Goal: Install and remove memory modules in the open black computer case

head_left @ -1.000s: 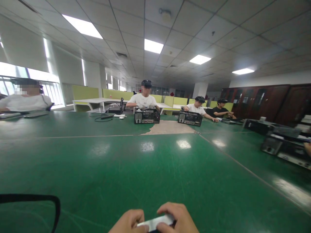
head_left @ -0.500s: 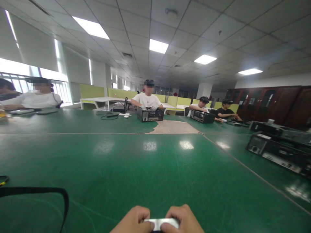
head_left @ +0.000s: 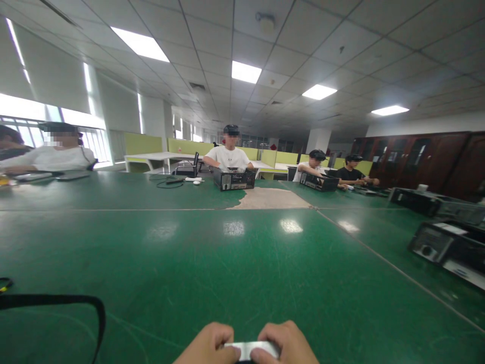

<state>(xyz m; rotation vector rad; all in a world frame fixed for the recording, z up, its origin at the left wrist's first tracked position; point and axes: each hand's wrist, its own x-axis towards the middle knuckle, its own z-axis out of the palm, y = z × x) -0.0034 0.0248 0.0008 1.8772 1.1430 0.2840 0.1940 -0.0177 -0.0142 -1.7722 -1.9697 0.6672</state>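
At the bottom edge of the view, a small white device [head_left: 248, 349] with a dark underside is held between both hands above the green table [head_left: 197, 263]. My left hand [head_left: 212, 345] is closed on its left end, the thumb lying on top and the index finger curled behind. The right end is gripped the same way by my right hand [head_left: 286, 344]. The lower part of the device and the other fingers are cut off by the frame.
Across the table a person works at a black computer case [head_left: 235, 180]. Another case [head_left: 319, 181] stands farther right with a person. More cases [head_left: 450, 253] are at the right edge. A black cable [head_left: 169, 182] lies far left; a black strap [head_left: 56, 301] is near left.
The near case at the right edge has shifted right and turned. A case at the back right has moved slightly right. My hands and the white device look unchanged.
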